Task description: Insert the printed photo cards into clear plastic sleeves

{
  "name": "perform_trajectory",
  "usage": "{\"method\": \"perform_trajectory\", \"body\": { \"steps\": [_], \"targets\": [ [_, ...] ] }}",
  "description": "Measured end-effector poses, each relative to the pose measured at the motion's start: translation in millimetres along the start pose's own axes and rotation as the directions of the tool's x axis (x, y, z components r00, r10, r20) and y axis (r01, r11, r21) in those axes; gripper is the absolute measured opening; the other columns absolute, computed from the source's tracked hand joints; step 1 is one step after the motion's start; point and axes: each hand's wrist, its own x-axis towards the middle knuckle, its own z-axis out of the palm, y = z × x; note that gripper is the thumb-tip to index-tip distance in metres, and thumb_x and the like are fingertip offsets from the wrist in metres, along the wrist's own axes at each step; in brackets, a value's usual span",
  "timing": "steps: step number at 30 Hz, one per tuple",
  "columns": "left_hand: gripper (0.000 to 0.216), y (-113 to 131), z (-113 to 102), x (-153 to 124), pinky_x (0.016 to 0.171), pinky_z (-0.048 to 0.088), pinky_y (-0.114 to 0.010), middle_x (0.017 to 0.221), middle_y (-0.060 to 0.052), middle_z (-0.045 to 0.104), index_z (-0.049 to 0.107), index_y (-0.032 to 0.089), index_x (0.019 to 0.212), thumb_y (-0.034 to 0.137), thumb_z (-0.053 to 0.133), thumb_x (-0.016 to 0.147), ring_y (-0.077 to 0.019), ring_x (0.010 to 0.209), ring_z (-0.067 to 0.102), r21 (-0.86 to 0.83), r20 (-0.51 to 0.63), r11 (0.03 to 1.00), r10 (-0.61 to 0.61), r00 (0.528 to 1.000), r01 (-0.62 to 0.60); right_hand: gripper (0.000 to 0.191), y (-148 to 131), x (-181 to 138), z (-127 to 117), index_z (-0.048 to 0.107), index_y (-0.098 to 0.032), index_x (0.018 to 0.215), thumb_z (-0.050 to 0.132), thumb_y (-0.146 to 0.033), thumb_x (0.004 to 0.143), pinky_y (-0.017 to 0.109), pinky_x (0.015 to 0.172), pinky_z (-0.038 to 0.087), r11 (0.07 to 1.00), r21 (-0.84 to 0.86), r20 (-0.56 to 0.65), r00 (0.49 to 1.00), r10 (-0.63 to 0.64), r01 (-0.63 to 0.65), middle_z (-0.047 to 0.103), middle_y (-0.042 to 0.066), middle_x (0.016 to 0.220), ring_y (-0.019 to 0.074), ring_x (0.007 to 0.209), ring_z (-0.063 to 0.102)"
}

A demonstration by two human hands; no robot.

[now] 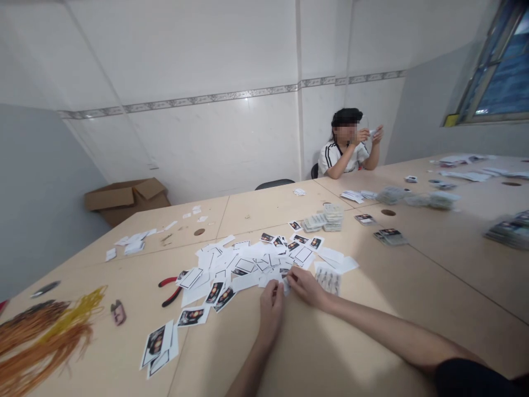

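Observation:
My left hand [271, 309] and my right hand [303, 288] meet at the near edge of a loose heap of white paper cards [243, 264], many printed with a dark picture. Their fingertips pinch a small white paper card [285, 284], partly hidden by my fingers. A pair of red-handled pliers [169, 290] lies left of the heap. Further left is a bundle of orange and yellow cords [41, 342]. A few printed cards [157, 347] lie overlapped near the table's front.
Banded stacks of cards [333, 216] stand behind the heap on the pale wooden table [372, 309]. A seated person [345, 149] at the far end holds a small item in both hands. A cardboard box [128, 199] sits on the floor behind the table.

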Motion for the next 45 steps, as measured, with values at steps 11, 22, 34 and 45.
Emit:
{"method": "perform_trajectory", "body": {
  "steps": [11,22,34,45],
  "targets": [
    [0.029,1.5,-1.7,-0.7,0.050,0.027,-0.022,0.053,0.004,0.035,0.036,0.018,0.056,0.039,0.040,0.076,-0.0112,0.053,0.036,-0.021,-0.006,1.000,-0.014,1.000,0.014,0.018,-0.6,2.0,-1.8,0.044,-0.017,0.065,0.037,-0.023,0.081,0.021,0.050,0.031,0.997,0.067,-0.033,0.998,0.048,-0.046,0.043,-0.002,0.057,0.0103,0.053,0.038],
    [0.030,2.4,-2.2,0.3,0.051,0.028,-0.022,0.053,0.004,0.036,0.036,0.018,0.056,0.041,0.040,0.076,-0.0114,0.054,0.036,-0.034,-0.002,0.999,-0.026,1.000,0.026,0.018,0.7,3.3,-1.5,0.044,-0.016,0.065,0.037,-0.024,0.080,0.020,0.050,0.030,0.988,0.136,-0.074,0.993,0.089,-0.078,0.042,-0.003,0.056,0.0096,0.052,0.038],
    [0.030,-1.4,-3.7,0.8,0.050,0.027,-0.022,0.054,0.004,0.035,0.037,0.018,0.056,0.042,0.041,0.075,-0.0113,0.054,0.036,-0.076,-0.060,0.997,-0.034,0.998,0.029,0.020,4.6,4.2,-1.5,0.042,-0.017,0.066,0.035,-0.028,0.080,0.021,0.047,0.032,0.957,0.259,-0.108,0.980,0.165,-0.133,0.044,-0.002,0.055,0.0101,0.050,0.040],
    [0.027,-3.2,-5.7,1.8,0.052,0.030,-0.021,0.057,0.004,0.039,0.040,0.018,0.060,0.040,0.042,0.076,-0.0114,0.057,0.039,-0.127,-0.113,0.991,-0.049,0.992,0.035,0.024,3.4,5.4,-3.3,0.040,-0.018,0.064,0.034,-0.032,0.082,0.022,0.049,0.034,0.937,0.317,-0.145,0.968,0.203,-0.149,0.044,-0.002,0.054,0.0109,0.051,0.042]
  ]
}}
